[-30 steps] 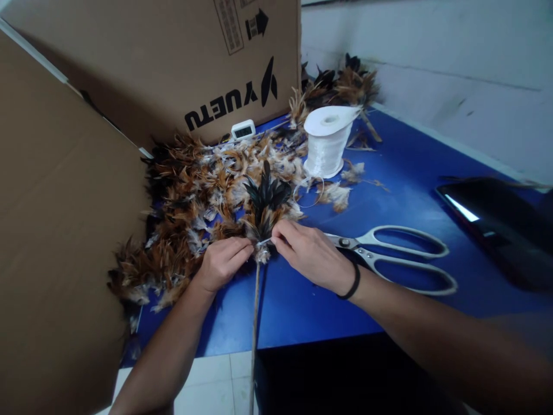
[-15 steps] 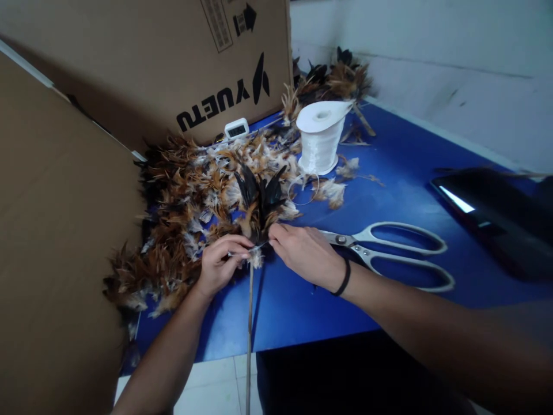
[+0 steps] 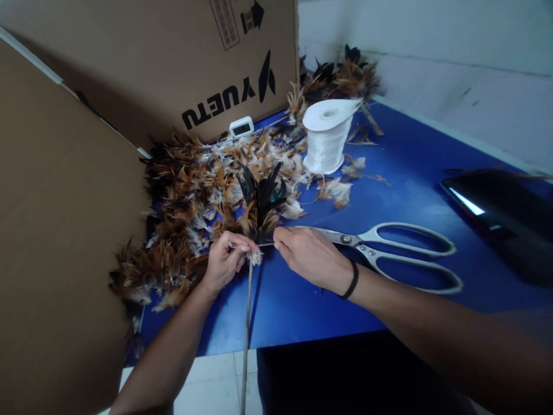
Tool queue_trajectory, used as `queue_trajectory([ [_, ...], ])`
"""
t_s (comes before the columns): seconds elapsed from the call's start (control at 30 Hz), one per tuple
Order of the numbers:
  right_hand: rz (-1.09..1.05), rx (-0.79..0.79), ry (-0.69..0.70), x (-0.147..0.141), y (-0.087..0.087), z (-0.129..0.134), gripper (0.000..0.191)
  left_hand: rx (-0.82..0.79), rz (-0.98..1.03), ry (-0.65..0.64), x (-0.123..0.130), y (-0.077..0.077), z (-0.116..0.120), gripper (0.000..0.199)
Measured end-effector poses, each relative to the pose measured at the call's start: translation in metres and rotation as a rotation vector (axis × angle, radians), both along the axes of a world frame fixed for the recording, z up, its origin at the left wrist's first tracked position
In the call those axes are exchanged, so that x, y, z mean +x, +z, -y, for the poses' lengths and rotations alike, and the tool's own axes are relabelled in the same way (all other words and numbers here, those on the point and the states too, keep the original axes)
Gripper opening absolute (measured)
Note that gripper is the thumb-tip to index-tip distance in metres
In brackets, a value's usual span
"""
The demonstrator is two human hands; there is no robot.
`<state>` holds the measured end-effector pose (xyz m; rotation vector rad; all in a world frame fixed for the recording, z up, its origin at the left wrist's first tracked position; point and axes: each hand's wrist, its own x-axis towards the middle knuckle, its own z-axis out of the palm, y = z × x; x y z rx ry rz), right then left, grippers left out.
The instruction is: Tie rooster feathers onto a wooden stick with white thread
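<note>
A tuft of dark, glossy feathers with brown ones at its base (image 3: 261,199) stands at the top of a thin stick (image 3: 247,323). Pale fluff shows below the tie point. My left hand (image 3: 225,260) is closed in a pinch at the tuft's base, with a bit of white ribbon between its fingers. From there a thin stretch of white ribbon (image 3: 268,245) runs straight across to my right hand (image 3: 313,256), whose fingers are closed on it. Large scissors (image 3: 367,251) lie just beyond my right hand, their blades partly hidden by it.
Loose brown and white feathers (image 3: 181,213) cover the left of the blue table (image 3: 401,173). A white ribbon spool (image 3: 327,141) stands behind. A small white digital timer (image 3: 242,127) sits by the cardboard box (image 3: 242,63). At right lies a black phone (image 3: 501,222).
My right hand has drawn slightly to the right, away from the tuft, and the ribbon between my hands looks longer and straighter. The view has shifted a little.
</note>
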<state>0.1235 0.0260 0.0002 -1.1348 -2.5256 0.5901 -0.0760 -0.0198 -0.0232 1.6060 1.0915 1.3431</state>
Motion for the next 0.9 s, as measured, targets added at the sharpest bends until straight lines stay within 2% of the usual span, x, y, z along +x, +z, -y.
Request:
queue_trajectory([
  [0.1, -0.025, 0.012, -0.023, 0.001, 0.003, 0.001, 0.015, 0.013, -0.128, 0.096, 0.000, 0.001, -0.001, 0.012],
  [0.2, -0.092, 0.006, -0.004, 0.000, 0.004, 0.003, 0.014, 0.078, -0.355, 0.160, -0.001, 0.001, -0.001, 0.009],
  [0.27, -0.159, -0.036, 0.032, -0.001, 0.003, 0.004, 0.012, 0.105, -0.468, 0.187, -0.003, -0.001, -0.002, 0.005],
  [0.37, -0.238, -0.156, 0.067, -0.003, 0.003, 0.006, 0.012, 0.114, -0.524, 0.224, -0.005, -0.005, -0.004, 0.016],
  [0.43, -0.271, -0.223, 0.080, -0.004, 0.004, 0.006, 0.013, 0.167, -0.608, 0.203, -0.006, -0.005, -0.005, 0.016],
  [0.53, -0.311, -0.282, 0.091, -0.007, 0.004, 0.006, 0.013, 0.333, -0.800, 0.122, -0.008, -0.002, -0.005, 0.005],
  [0.63, -0.346, -0.305, 0.109, -0.010, 0.002, 0.007, 0.011, 0.468, -0.908, 0.049, -0.009, 0.001, -0.004, 0.009],
  [0.73, -0.377, -0.306, 0.135, -0.012, -0.001, 0.007, 0.011, 0.494, -0.934, 0.007, -0.008, 0.002, -0.002, 0.013],
  [0.83, -0.437, -0.291, 0.111, -0.011, -0.005, 0.004, 0.009, 0.471, -0.915, 0.021, -0.007, 0.002, -0.001, 0.014],
  [0.9, -0.457, -0.233, 0.079, -0.010, -0.008, 0.002, 0.027, 0.446, -0.897, 0.037, -0.006, 0.002, -0.001, 0.013],
])
